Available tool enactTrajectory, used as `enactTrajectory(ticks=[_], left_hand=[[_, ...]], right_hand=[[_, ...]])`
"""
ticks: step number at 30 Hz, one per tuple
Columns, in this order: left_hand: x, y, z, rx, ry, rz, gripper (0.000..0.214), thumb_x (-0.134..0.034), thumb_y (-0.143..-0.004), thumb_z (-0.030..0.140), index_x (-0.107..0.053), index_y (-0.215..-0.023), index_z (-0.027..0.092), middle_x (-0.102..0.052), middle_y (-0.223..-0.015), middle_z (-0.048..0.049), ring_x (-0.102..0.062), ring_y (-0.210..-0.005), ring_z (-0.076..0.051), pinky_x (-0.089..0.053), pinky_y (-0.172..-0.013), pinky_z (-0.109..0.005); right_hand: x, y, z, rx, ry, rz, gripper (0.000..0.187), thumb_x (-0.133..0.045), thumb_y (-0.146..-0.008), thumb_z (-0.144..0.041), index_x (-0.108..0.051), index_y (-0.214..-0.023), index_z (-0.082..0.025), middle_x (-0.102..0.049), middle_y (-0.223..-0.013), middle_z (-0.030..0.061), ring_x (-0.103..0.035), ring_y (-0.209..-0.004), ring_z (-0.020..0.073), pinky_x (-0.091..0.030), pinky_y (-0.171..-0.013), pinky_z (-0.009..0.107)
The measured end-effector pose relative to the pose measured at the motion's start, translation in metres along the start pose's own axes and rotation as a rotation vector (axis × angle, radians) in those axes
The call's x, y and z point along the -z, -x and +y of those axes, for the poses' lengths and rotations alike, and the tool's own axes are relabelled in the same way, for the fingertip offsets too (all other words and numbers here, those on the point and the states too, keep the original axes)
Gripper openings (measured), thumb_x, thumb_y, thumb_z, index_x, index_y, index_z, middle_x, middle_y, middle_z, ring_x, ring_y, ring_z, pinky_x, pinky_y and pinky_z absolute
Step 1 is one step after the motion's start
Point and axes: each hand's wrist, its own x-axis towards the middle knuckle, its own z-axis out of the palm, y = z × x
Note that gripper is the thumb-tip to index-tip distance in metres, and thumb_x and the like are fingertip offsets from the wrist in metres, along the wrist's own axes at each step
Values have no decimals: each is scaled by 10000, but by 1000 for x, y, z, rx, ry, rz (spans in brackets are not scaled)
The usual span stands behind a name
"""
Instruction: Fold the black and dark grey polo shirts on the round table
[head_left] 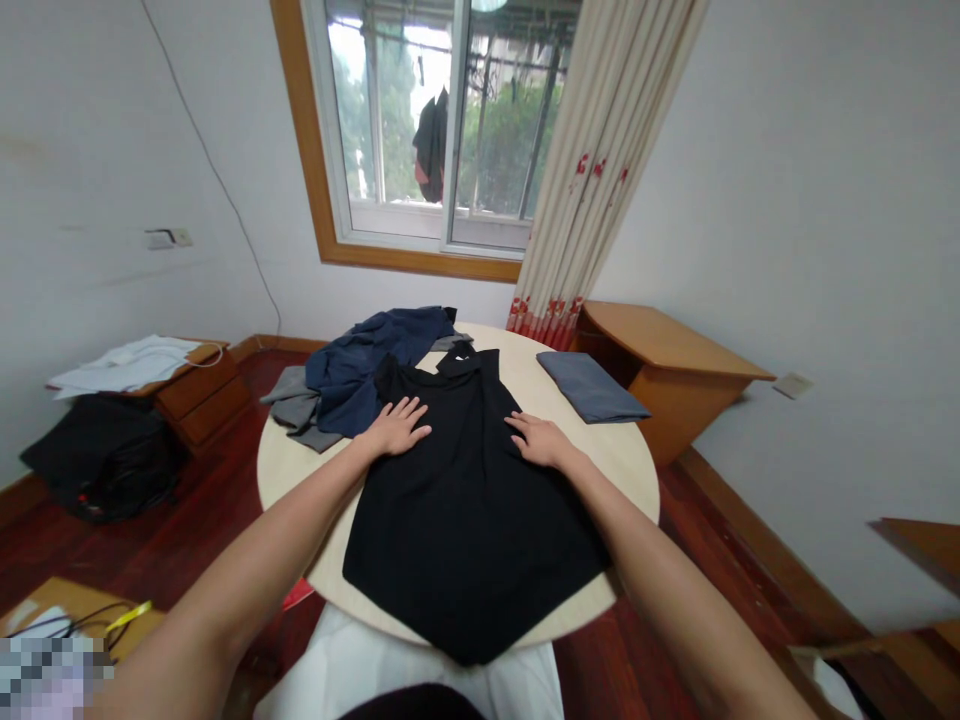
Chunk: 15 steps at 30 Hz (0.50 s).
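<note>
A black garment (472, 510), perhaps an apron or a sleeveless top, lies spread over the round pale table (637, 480), with its lower corner hanging past the near edge. On its upper left part my left hand (397, 427) rests flat, fingers spread. Across from it, my right hand (536, 438) lies on the garment's right edge with its fingers stretched out. Neither hand grips the cloth. Just beyond my left hand is a crumpled heap of navy clothing (360, 350) with grey cloth (296, 405) beneath it. A folded grey-blue garment (592, 387) lies on the table's right side.
Behind the table's right side stands a wooden desk (675, 345), beside a long curtain (600, 150) and a window. To the left are a small drawer cabinet (202, 390) topped with white cloth (127, 362) and a black bag (112, 455) on the floor.
</note>
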Motion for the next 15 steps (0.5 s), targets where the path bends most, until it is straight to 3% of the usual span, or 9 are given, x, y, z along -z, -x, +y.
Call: enactTrajectory(ticks=[2,4,6,8,9,11,13,15], left_hand=[[6,6,0,6,-21,-50,696,-300,-954,583,-277,-1545,215,-135,-1632,-97,-121,-1507,-297,-178,-1176,-521],[15,12,-1,16,-56,-111,722,-440,-893,603,-368,-1509,233,-246,-1607,-116,-249,-1473,-321,-278,-1141,-483],[26,19,0,31,-75,-160,685,-566,-813,607,-532,-1400,257,-461,-1501,-125,-457,-1354,-333,-397,-1055,-421],[36,24,2,67,-30,-192,536,-568,-812,608,-678,-1214,270,-680,-1254,-104,-651,-1115,-299,-487,-915,-358],[40,26,5,91,10,-196,475,-525,-846,602,-714,-1126,268,-741,-1109,-85,-702,-983,-269,-507,-844,-330],[47,27,12,120,54,-146,429,-436,-916,548,-733,-1024,258,-768,-926,-62,-723,-838,-227,-512,-759,-294],[49,22,21,125,27,-14,405,-404,-948,477,-729,-1023,248,-760,-965,-75,-711,-894,-233,-508,-766,-296],[47,12,29,103,-21,132,382,-415,-955,428,-721,-1071,231,-723,-1110,-103,-670,-1032,-253,-501,-827,-314]], right_hand=[[11,14,-3,-35,52,-61,574,-558,-888,-377,-511,-1429,-190,-458,-1481,151,-486,-1319,320,-390,-1076,471],[23,27,-5,-33,38,-149,618,-681,-781,-439,-605,-1344,-196,-580,-1359,159,-593,-1180,340,-462,-978,435],[36,36,-6,15,-71,-273,559,-754,-689,-460,-715,-1187,-208,-707,-1132,124,-674,-988,307,-505,-854,365],[46,37,-6,66,-194,-360,426,-753,-687,-469,-768,-1039,-228,-747,-913,71,-692,-814,251,-506,-744,308],[49,34,-5,75,-218,-336,361,-727,-723,-465,-776,-995,-233,-745,-862,57,-686,-769,231,-497,-713,291],[52,22,-2,48,-172,-162,278,-645,-816,-416,-773,-973,-226,-746,-875,59,-682,-781,219,-485,-714,283],[50,4,5,-21,-86,30,257,-570,-876,-341,-765,-989,-218,-748,-948,72,-683,-869,229,-482,-769,292],[41,-16,14,-80,-50,107,273,-536,-892,-283,-750,-1048,-217,-741,-1038,79,-674,-973,239,-479,-845,303]])
